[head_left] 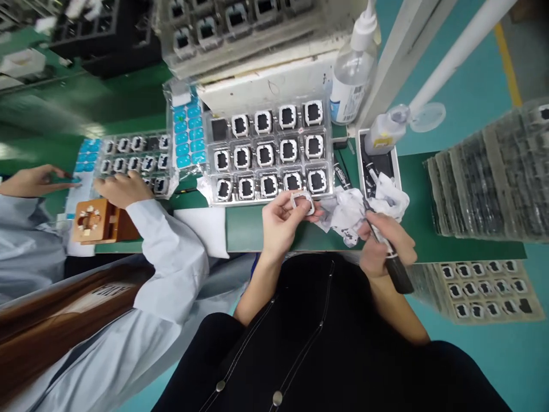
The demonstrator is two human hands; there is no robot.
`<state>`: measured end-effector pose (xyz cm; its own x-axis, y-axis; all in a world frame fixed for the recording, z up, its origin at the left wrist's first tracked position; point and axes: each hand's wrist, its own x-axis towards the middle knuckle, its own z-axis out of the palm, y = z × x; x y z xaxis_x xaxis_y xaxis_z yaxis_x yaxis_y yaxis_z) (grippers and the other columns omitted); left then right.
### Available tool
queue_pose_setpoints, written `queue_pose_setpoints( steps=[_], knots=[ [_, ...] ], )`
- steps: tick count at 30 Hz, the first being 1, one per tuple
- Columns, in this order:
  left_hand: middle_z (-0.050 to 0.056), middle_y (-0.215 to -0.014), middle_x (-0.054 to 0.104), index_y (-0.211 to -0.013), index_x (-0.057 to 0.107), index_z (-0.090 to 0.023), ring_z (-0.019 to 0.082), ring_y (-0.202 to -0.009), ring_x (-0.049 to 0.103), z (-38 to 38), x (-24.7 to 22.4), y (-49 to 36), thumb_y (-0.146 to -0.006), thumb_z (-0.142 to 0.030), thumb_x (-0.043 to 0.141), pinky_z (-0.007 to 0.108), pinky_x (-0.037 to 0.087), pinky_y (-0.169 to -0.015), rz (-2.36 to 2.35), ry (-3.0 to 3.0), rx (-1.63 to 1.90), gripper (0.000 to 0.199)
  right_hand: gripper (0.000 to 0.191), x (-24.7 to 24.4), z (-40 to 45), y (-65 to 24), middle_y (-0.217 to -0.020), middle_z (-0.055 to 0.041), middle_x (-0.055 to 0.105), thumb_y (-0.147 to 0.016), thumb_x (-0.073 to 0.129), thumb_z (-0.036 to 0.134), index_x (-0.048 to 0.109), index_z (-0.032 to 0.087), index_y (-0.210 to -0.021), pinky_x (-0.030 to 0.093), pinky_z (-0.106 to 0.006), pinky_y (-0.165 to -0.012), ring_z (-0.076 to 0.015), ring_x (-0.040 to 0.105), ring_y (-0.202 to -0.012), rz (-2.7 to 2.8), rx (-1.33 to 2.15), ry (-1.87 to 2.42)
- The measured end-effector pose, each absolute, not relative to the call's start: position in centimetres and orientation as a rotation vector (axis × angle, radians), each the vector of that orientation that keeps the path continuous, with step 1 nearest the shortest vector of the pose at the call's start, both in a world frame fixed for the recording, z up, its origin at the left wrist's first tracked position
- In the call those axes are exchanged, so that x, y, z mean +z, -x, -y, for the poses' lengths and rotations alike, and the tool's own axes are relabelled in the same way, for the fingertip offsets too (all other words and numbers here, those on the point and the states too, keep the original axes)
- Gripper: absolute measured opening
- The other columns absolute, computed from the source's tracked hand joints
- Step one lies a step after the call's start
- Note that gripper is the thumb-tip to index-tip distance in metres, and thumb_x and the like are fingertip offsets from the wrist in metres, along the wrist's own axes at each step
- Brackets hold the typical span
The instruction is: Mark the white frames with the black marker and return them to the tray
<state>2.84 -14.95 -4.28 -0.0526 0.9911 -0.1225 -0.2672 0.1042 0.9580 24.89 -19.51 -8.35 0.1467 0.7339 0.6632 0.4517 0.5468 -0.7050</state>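
My left hand is closed on a small white square frame with rounded corners, pinched by its edge near the tray's front. My right hand grips a dark marker pen, its thin end pointing up and away from me; the hand is slightly blurred. Pen and frame are apart. Behind my left hand, a clear plastic tray carries rows of similar frames, with one pocket at its far left lacking a frame. Crumpled white wipes lie between my hands.
Another marker lies beside the tray. A white box holds small items near a small bottle; a larger dropper bottle stands behind. Stacked trays rise at right. At left, a co-worker's hands work near an orange fixture.
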Motion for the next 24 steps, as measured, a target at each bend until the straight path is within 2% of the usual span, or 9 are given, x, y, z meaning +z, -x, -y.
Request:
queue_pose_setpoints(
  steps=[3, 6, 8, 11, 15, 20, 24],
  knots=[
    [0.006, -0.090, 0.091, -0.101, 0.084, -0.023, 0.024, -0.073, 0.089, 16.6, -5.7, -4.6, -0.080, -0.069, 0.111, 0.036, 0.076, -0.071, -1.112, -0.785, 1.242, 0.058, 0.033, -6.6, 18.4, -22.4, -0.090, -0.0013, 0.081, -0.116, 0.067, 0.035, 0.082, 0.033, -0.145, 0.067, -0.041, -0.069, -0.0227, 0.077, -0.075, 1.478, 0.292, 0.983],
    [0.007, -0.093, 0.092, -0.099, 0.086, -0.022, 0.025, -0.078, 0.090, 16.7, -6.6, -4.9, -0.076, -0.067, 0.113, 0.037, 0.078, -0.077, -1.123, -0.757, 1.227, 0.058, 0.031, -6.6, 17.8, -20.3, -0.102, -0.0023, 0.085, -0.110, 0.080, 0.030, 0.078, 0.031, -0.141, 0.076, -0.041, -0.080, -0.0240, 0.087, -0.088, 1.359, 0.457, 0.959],
    [0.007, -0.094, 0.092, -0.098, 0.087, -0.021, 0.025, -0.080, 0.090, 16.5, -6.9, -4.8, -0.075, -0.066, 0.114, 0.037, 0.078, -0.078, -1.124, -0.771, 1.217, 0.058, 0.026, -7.1, 17.6, -19.5, -0.095, 0.0019, 0.081, -0.108, 0.084, 0.032, 0.071, 0.030, -0.131, 0.079, -0.042, -0.086, -0.0214, 0.086, -0.083, 1.270, 0.568, 0.912],
    [0.006, -0.090, 0.090, -0.094, 0.088, -0.021, 0.023, -0.076, 0.088, 16.3, -7.0, -4.6, -0.075, -0.065, 0.115, 0.035, 0.076, -0.075, -1.134, -0.800, 1.225, 0.055, 0.019, -8.0, 17.4, -19.0, -0.081, 0.0091, 0.069, -0.108, 0.082, 0.031, 0.064, 0.030, -0.113, 0.083, -0.051, -0.096, -0.0164, 0.077, -0.069, 1.302, 0.601, 0.856],
    [0.004, -0.086, 0.089, -0.091, 0.088, -0.022, 0.021, -0.072, 0.085, 16.4, -7.1, -4.8, -0.077, -0.056, 0.114, 0.032, 0.073, -0.072, -1.182, -0.823, 1.234, 0.045, 0.017, -8.4, 17.4, -19.3, -0.081, 0.0084, 0.071, -0.107, 0.082, 0.031, 0.065, 0.030, -0.107, 0.085, -0.055, -0.096, -0.0167, 0.076, -0.067, 1.359, 0.515, 0.919],
    [0.003, -0.086, 0.088, -0.091, 0.090, -0.023, 0.020, -0.077, 0.085, 16.8, -7.2, -5.0, -0.084, -0.045, 0.110, 0.031, 0.072, -0.076, -1.234, -0.880, 1.240, 0.031, 0.017, -8.3, 17.4, -19.5, -0.084, 0.0070, 0.075, -0.103, 0.084, 0.022, 0.071, 0.031, -0.111, 0.085, -0.047, -0.087, -0.0213, 0.086, -0.077, 1.381, 0.467, 0.927],
    [0.004, -0.090, 0.090, -0.093, 0.090, -0.024, 0.021, -0.080, 0.085, 16.9, -7.3, -4.9, -0.087, -0.050, 0.106, 0.034, 0.073, -0.079, -1.267, -0.916, 1.229, 0.031, 0.020, -8.1, 17.3, -19.5, -0.083, 0.0076, 0.074, -0.102, 0.082, 0.018, 0.073, 0.031, -0.114, 0.085, -0.045, -0.083, -0.0218, 0.087, -0.076, 1.403, 0.450, 0.910]
  ],
)
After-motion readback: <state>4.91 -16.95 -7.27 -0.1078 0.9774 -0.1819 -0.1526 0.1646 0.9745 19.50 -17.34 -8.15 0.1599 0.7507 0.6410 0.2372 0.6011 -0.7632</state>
